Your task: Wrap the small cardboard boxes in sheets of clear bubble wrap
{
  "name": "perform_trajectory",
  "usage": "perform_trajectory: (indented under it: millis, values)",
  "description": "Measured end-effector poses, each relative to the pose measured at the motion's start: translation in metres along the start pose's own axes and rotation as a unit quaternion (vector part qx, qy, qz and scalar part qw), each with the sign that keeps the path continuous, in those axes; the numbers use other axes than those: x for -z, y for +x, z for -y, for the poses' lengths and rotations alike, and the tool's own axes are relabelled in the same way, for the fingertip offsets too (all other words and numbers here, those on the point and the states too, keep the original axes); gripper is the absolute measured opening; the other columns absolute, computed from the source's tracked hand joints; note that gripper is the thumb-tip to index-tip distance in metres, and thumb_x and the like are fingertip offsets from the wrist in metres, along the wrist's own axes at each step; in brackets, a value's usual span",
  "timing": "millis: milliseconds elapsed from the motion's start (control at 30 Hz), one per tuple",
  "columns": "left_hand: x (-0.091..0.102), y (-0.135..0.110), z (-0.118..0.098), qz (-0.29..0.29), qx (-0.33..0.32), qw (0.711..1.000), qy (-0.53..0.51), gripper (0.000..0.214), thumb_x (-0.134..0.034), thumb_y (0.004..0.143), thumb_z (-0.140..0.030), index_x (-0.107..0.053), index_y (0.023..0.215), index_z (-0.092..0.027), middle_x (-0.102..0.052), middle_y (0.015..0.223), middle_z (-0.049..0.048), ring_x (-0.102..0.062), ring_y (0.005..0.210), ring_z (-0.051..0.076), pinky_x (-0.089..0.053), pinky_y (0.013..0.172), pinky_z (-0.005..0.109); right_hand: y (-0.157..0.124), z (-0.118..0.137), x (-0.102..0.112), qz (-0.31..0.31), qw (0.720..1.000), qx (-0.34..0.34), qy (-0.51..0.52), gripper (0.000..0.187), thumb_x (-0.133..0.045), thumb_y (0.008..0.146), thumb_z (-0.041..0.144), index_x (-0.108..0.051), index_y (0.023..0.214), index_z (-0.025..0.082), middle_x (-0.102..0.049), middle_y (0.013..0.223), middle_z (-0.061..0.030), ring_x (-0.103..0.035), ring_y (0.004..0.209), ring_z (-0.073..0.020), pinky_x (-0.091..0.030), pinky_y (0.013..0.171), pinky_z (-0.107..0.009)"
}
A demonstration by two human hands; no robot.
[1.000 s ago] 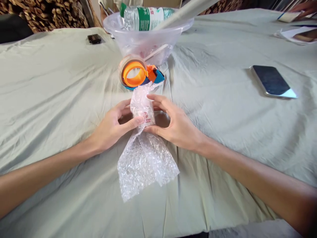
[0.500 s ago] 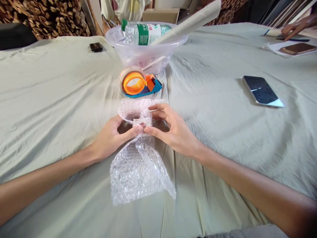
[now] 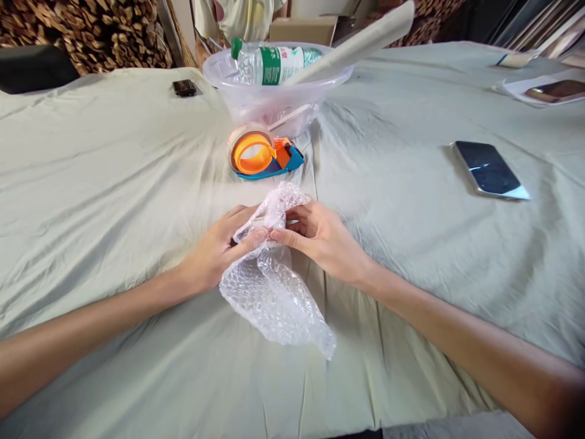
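Observation:
A sheet of bubble wrap [image 3: 278, 299] lies between my hands, its loose end spreading toward me over the cloth. My left hand [image 3: 223, 244] grips its left side, thumb on top and fingers underneath. From the right, my right hand [image 3: 315, 235] pinches the wrap, its thumb tip close to the left thumb. The far end of the wrap folds up and over between the hands. A small item inside the folds is mostly covered, and I cannot make out its kind. Just beyond the wrap rests a tape dispenser [image 3: 281, 164] in orange and blue with a roll of clear tape.
Behind the dispenser stands a clear plastic basin [image 3: 223, 79] holding a green-labelled bottle [image 3: 278, 64] and a long white roll [image 3: 365, 39]. A smartphone [image 3: 491, 169] lies to the right, another phone [image 3: 555, 91] farther back. A small black object [image 3: 184, 88] sits at the back left.
The far flap of bubble wrap has been folded over the small item, now mostly hidden. The wrap's near end has swung right and drawn up. A co-worker's hand at the far right has left view.

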State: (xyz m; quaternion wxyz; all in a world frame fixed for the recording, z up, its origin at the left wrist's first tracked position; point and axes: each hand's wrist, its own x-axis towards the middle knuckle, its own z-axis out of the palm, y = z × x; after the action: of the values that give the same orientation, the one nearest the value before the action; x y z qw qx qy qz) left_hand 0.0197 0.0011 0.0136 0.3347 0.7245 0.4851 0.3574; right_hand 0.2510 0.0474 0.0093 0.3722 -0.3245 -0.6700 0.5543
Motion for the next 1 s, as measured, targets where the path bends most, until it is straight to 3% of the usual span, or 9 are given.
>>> perform_trajectory:
  millis: [133, 267, 367, 467, 600, 767, 900, 1000]
  values:
    - [-0.002, -0.003, 0.004, 0.005, -0.069, 0.992, 0.107, 0.044, -0.053, 0.117, -0.044, -0.063, 0.158, -0.032, -0.075, 0.125, 0.0067, -0.072, 0.112, 0.027, -0.061, 0.103, 0.045, -0.003, 0.001, -0.002, 0.007, 0.999, 0.019, -0.038, 0.042, -0.086, 0.098, 0.057, -0.069, 0.119, 0.024, -0.082, 0.113, -0.0068, -0.080, 0.105, -0.0293, -0.068, 0.096, -0.049]
    - [-0.006, -0.009, 0.008, -0.073, -0.149, 0.960, 0.224, 0.048, -0.054, 0.116, -0.026, -0.060, 0.163, -0.035, -0.067, 0.142, 0.0094, -0.066, 0.125, 0.026, -0.061, 0.108, 0.044, -0.007, 0.000, -0.003, -0.038, 0.980, 0.116, -0.156, 0.026, -0.076, 0.108, 0.040, -0.072, 0.129, 0.025, -0.077, 0.135, -0.0087, -0.073, 0.130, -0.0300, -0.060, 0.120, -0.052]
    - [-0.009, -0.013, 0.008, -0.144, -0.219, 0.928, 0.265, 0.051, -0.060, 0.112, -0.015, -0.066, 0.157, -0.038, -0.063, 0.126, 0.0070, -0.066, 0.104, 0.020, -0.064, 0.092, 0.037, -0.011, -0.003, -0.004, -0.058, 0.956, 0.175, -0.229, 0.030, -0.074, 0.107, 0.028, -0.072, 0.137, 0.026, -0.071, 0.138, -0.0101, -0.068, 0.137, -0.0301, -0.056, 0.125, -0.051]
    - [-0.011, -0.013, 0.006, -0.163, -0.239, 0.930, 0.227, 0.045, -0.069, 0.109, -0.016, -0.069, 0.151, -0.034, -0.065, 0.114, 0.0041, -0.067, 0.096, 0.017, -0.065, 0.083, 0.030, -0.012, -0.004, -0.005, -0.070, 0.939, 0.205, -0.266, 0.032, -0.073, 0.104, 0.020, -0.072, 0.136, 0.027, -0.070, 0.135, -0.0104, -0.069, 0.133, -0.0299, -0.059, 0.119, -0.049]
    - [-0.011, -0.015, 0.001, -0.159, -0.238, 0.945, 0.156, 0.042, -0.076, 0.109, -0.022, -0.065, 0.149, -0.028, -0.075, 0.118, 0.0041, -0.073, 0.099, 0.016, -0.067, 0.091, 0.029, -0.012, -0.005, -0.007, -0.107, 0.918, 0.253, -0.286, 0.027, -0.071, 0.104, 0.014, -0.068, 0.128, 0.026, -0.072, 0.127, -0.0099, -0.071, 0.121, -0.0269, -0.062, 0.108, -0.046]
    - [-0.012, -0.020, -0.001, -0.139, -0.265, 0.936, 0.186, 0.050, -0.055, 0.110, -0.003, -0.062, 0.154, -0.026, -0.081, 0.135, 0.0075, -0.079, 0.117, 0.019, -0.067, 0.103, 0.034, -0.011, -0.006, -0.005, -0.127, 0.920, 0.250, -0.275, 0.022, -0.070, 0.102, 0.014, -0.061, 0.117, 0.028, -0.075, 0.113, -0.0037, -0.072, 0.098, -0.0218, -0.065, 0.091, -0.040]
    - [-0.010, -0.020, 0.003, -0.111, -0.294, 0.917, 0.245, 0.062, -0.052, 0.107, 0.007, -0.062, 0.157, -0.028, -0.079, 0.147, 0.0067, -0.075, 0.133, 0.021, -0.065, 0.112, 0.040, -0.013, -0.004, 0.001, -0.091, 0.915, 0.274, -0.281, 0.018, -0.061, 0.106, 0.012, -0.067, 0.115, 0.027, -0.079, 0.115, -0.0059, -0.077, 0.107, -0.0235, -0.068, 0.097, -0.043]
    - [-0.006, -0.021, 0.005, -0.098, -0.293, 0.913, 0.265, 0.061, -0.063, 0.107, 0.004, -0.061, 0.159, -0.028, -0.080, 0.144, 0.0070, -0.074, 0.130, 0.022, -0.065, 0.112, 0.040, -0.016, -0.003, 0.008, -0.033, 0.913, 0.286, -0.290, 0.043, -0.049, 0.102, 0.001, -0.072, 0.129, 0.025, -0.077, 0.135, -0.0106, -0.076, 0.128, -0.0253, -0.067, 0.110, -0.048]
